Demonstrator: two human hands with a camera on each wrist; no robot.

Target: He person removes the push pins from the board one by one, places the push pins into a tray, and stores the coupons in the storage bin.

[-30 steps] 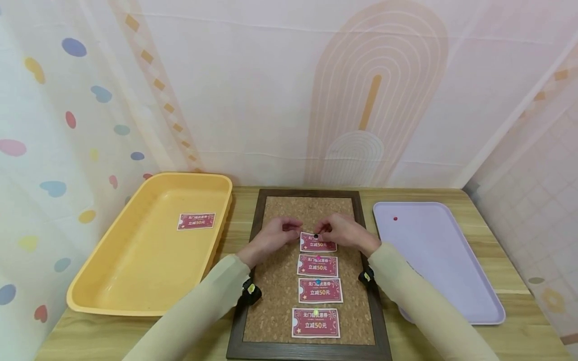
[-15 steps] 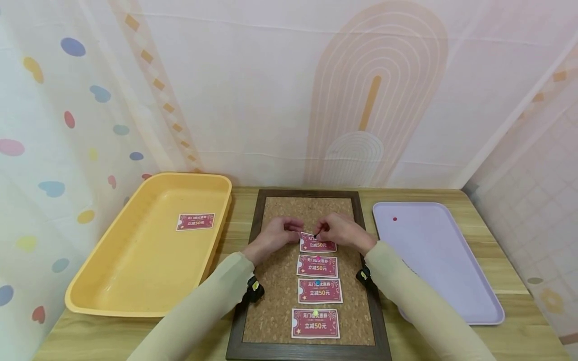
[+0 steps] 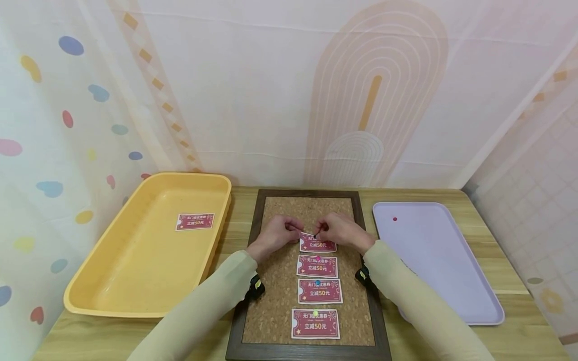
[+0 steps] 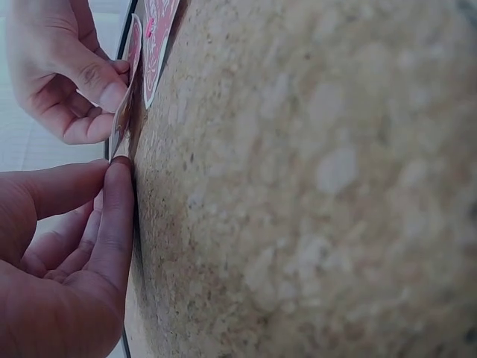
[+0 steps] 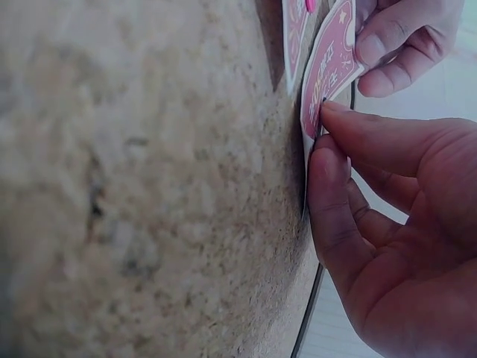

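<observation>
In the head view, a red-and-white paper coupon (image 3: 318, 245) lies topmost in a column on the framed corkboard (image 3: 275, 301). My left hand (image 3: 276, 233) pinches its upper left corner between thumb and index finger. At the coupon's top edge, my right hand (image 3: 339, 230) pinches a small black push pin (image 3: 314, 236), mostly hidden by the fingertips. The right wrist view shows the coupon (image 5: 328, 71) bowed up off the cork, with the right thumb and index finger at its edge. Below it, several coupons, such as the lowest one (image 3: 315, 324), are fixed with coloured pins.
To the left stands a yellow tray (image 3: 149, 265) holding one more coupon (image 3: 195, 221). A lilac tray (image 3: 442, 265) with a red pin (image 3: 395, 219) sits to the right. Behind the wooden table (image 3: 246, 205) hangs a patterned curtain (image 3: 253, 100).
The black pin's head has tilted and shows less between my right fingers. My left wrist has shifted slightly right. Both hands stay at the same coupon.
</observation>
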